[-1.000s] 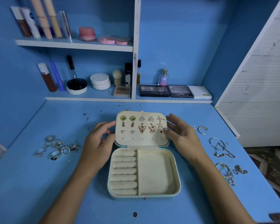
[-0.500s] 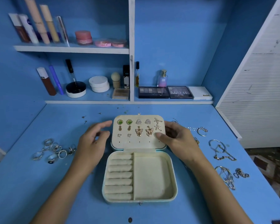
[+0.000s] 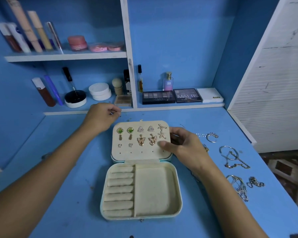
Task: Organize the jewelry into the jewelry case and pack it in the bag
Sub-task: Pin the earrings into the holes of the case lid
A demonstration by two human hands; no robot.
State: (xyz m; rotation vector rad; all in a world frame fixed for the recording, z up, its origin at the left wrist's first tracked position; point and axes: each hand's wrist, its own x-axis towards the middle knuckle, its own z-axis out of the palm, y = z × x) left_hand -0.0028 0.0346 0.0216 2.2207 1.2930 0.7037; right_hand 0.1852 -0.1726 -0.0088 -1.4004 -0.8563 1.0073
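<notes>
The jewelry case [image 3: 141, 191] sits open in the middle of the blue table [image 3: 58, 220], lid flap [image 3: 141, 140] folded back away from the person so the earring panel faces up, and most of the earrings [image 3: 141, 137] are already pinned there in rows, with a line of empty holes along the bottom. The right hand [image 3: 182, 146] grips the right edge of that flap, thumb on top of the panel and fingers curled round the side, my guess being to keep it from flopping while another stud goes in. The left hand [image 3: 101, 117] is up past the case's far left corner, fingertips pinched together on something tiny and shiny, probably an earring or its back, too small to say for sure. Ring rolls and the open compartment in the bottom half have nothing in them so far. Chains and bracelets [image 3: 234, 158] are strewn to the right, fairly near the table's right edge, so a careless sweep of the arm could send them off. The shelf ledge [image 3: 179, 107] with makeup palettes [image 3: 172, 97] is close behind the lid, so not much room back there; plenty of bare table on the left and in front. No bag in view.
</notes>
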